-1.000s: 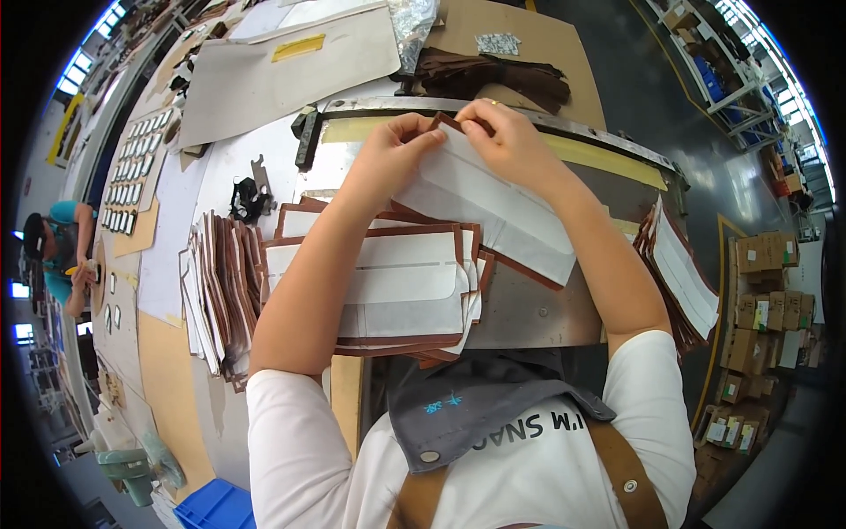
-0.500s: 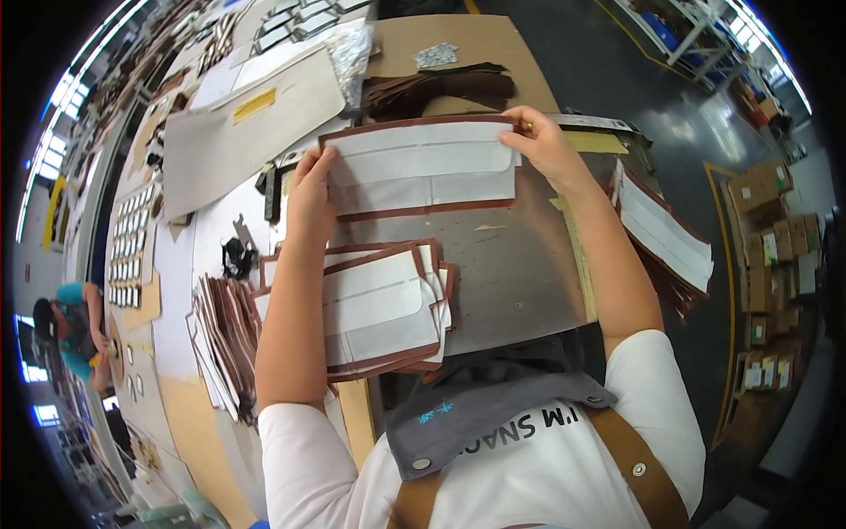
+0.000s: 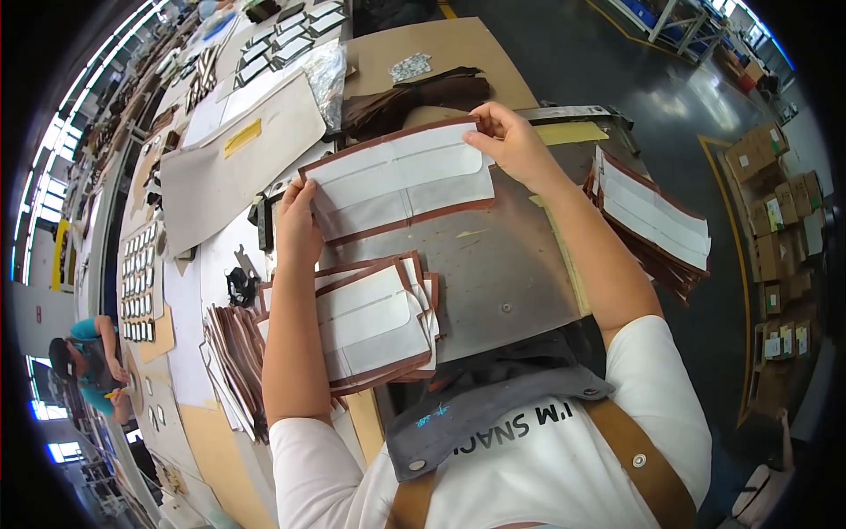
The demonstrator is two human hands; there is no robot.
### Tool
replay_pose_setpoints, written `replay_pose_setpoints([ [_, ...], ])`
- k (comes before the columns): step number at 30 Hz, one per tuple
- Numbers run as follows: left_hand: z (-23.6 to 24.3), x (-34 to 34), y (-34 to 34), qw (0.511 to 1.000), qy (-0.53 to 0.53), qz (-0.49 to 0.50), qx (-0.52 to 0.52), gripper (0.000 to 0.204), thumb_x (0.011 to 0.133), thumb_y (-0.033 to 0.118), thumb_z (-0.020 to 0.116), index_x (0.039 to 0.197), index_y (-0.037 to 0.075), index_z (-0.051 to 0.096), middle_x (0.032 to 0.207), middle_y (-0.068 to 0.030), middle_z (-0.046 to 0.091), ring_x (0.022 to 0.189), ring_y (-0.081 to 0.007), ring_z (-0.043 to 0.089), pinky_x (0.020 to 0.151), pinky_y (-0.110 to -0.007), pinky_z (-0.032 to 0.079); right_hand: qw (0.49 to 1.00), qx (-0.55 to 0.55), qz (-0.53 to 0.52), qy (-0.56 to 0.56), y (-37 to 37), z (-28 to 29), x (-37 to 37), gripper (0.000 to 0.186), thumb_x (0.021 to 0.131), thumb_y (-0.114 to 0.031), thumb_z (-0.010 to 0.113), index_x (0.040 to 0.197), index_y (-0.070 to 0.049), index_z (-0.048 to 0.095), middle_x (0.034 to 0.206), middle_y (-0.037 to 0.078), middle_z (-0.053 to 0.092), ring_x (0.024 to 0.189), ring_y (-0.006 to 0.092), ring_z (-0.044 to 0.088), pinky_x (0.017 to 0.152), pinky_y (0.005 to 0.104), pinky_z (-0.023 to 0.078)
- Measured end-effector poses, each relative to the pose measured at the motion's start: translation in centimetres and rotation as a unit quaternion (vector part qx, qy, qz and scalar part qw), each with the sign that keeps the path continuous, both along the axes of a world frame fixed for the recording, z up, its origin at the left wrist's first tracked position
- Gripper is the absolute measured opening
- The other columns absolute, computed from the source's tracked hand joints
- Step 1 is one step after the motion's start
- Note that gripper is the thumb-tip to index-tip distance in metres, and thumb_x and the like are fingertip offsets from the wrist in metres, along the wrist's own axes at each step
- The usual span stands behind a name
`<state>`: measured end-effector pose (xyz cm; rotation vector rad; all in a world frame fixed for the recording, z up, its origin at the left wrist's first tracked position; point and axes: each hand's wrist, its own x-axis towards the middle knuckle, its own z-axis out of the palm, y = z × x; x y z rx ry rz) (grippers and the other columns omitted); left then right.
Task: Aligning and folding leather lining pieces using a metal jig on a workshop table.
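A flat brown leather panel with a white lining [image 3: 401, 179] is held up over the metal work surface [image 3: 458, 291]. My left hand [image 3: 300, 222] pinches its left end, thumb on the white face. At the far right corner my right hand [image 3: 507, 145] grips the panel between thumb and fingers. Below, beside my left forearm, lies a fanned stack of similar lined panels [image 3: 374, 317]. Another bundle of such pieces [image 3: 236, 370] leans left of that forearm. A further pile of panels [image 3: 654, 216] hangs at the right edge, beyond my right forearm.
Dark brown leather strips [image 3: 419, 99] lie on cardboard behind the panel. A large grey-beige sheet [image 3: 242, 163] covers part of the bench at left. A co-worker [image 3: 92, 366] is at the far left. Cardboard boxes [image 3: 780, 256] stand on the floor at right.
The panel, in both hands, has shifted left in view and tilted, its left end now lower. The whole view has turned slightly. Both hands keep their grip.
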<state>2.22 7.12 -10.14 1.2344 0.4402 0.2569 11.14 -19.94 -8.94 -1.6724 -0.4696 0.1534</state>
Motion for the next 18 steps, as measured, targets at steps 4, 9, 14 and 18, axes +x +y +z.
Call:
replay_pose_setpoints([
  [4, 0.3, 0.0, -0.1, 0.999, -0.054, -0.007, 0.001, 0.005, 0.082, 0.007, 0.050, 0.087, 0.008, 0.054, 0.082, 0.0023, 0.054, 0.076, -0.0072, 0.048, 0.068, -0.021, 0.037, 0.999, 0.015, 0.004, -0.044, -0.5, 0.4, 0.6, 0.014, 0.081, -0.006, 0.057, 0.093, -0.003, 0.052, 0.080, -0.002, 0.052, 0.074, 0.0045, 0.049, 0.067, 0.0176, 0.039],
  [9, 0.8, -0.9, -0.2, 0.927, -0.061, -0.347, 0.131, 0.025, 0.083, 0.009, 0.050, 0.106, 0.001, 0.051, 0.097, -0.0049, 0.055, 0.091, -0.0146, 0.053, 0.084, -0.027, 0.040, 0.959, 0.033, -0.091, -0.267, -2.3, 5.8, 0.6, 0.014, 0.080, -0.004, 0.050, 0.094, -0.005, 0.056, 0.083, -0.001, 0.056, 0.075, 0.0067, 0.050, 0.066, 0.0210, 0.041],
  [14, 2.4, -0.4, -2.5, 0.920, -0.078, -0.358, 0.141, 0.026, 0.086, 0.015, 0.050, 0.108, 0.002, 0.050, 0.100, -0.0077, 0.057, 0.094, -0.0170, 0.054, 0.085, -0.027, 0.040, 0.906, -0.053, -0.061, -0.415, -1.8, 15.2, -1.7, 0.017, 0.071, 0.003, 0.036, 0.076, 0.000, 0.052, 0.070, 0.003, 0.051, 0.063, 0.0096, 0.045, 0.060, 0.0221, 0.037],
  [18, -0.4, 0.1, 1.9, 0.988, -0.132, -0.030, 0.075, 0.018, 0.086, 0.014, 0.048, 0.098, 0.002, 0.052, 0.081, -0.0036, 0.053, 0.069, -0.0089, 0.049, 0.070, -0.022, 0.042, 0.816, -0.186, 0.128, -0.533, 9.7, 11.5, -0.3, 0.013, 0.076, -0.016, 0.051, 0.084, -0.016, 0.062, 0.084, 0.004, 0.060, 0.083, 0.0189, 0.056, 0.073, 0.0342, 0.044],
])
